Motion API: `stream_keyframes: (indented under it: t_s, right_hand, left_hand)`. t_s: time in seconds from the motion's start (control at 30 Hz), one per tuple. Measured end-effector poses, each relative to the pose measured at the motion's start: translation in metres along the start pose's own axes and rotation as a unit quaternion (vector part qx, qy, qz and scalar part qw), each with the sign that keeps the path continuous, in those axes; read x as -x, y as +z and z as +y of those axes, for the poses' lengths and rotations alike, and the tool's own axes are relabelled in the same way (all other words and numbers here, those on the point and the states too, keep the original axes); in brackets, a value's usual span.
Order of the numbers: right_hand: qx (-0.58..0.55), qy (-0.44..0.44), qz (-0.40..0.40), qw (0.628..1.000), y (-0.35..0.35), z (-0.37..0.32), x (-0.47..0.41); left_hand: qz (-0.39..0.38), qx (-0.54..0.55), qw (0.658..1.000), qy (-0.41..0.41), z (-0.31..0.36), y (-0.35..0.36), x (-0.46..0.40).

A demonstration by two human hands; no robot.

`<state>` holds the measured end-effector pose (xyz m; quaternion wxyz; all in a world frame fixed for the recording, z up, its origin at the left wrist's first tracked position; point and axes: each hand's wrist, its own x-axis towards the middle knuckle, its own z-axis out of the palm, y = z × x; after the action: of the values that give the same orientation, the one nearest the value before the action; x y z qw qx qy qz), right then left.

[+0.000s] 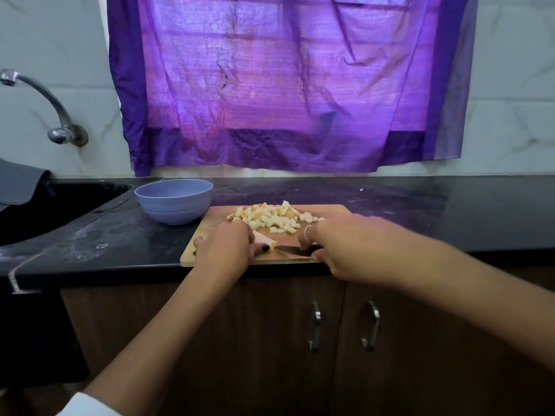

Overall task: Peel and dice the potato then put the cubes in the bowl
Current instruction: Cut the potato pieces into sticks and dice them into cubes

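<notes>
The cutting board point(330, 211) lies on the counter point(420, 205). The bowl point(174, 201) stands just left of the board. The potato cubes point(276, 217) lie on its far part.

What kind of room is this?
Most likely a home kitchen: a tap over a sink, a dark counter, and a cutting board heaped with diced potato.

On my feed both forearms are bare. The left hand point(223, 246) shows dark nail polish and a ring; the right hand point(336, 244) wears a pale ring. A white sleeve point(87, 405) edges the left arm.
</notes>
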<state>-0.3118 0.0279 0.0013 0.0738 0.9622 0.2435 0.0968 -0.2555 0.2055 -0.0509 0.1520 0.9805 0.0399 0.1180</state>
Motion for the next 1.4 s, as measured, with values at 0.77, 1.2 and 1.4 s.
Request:
stream_keyframes:
  t_s: [0.77, 1.2, 1.4]
  right_hand:
    - [-0.129, 0.163, 0.026, 0.978, -0.002, 0.02, -0.009]
    - [-0.205, 0.083, 0.031, 0.975, 0.02, -0.009, -0.036]
    - [-0.217, 0.089, 0.015, 0.972, 0.019, -0.015, -0.043]
  left_hand:
    - [0.098, 0.119, 0.987, 0.04, -0.027, 0.03, -0.006]
    - [0.115, 0.133, 0.983, 0.057, -0.027, 0.029, -0.002]
    - [0.099, 0.113, 0.987, 0.058, -0.029, 0.029, -0.004]
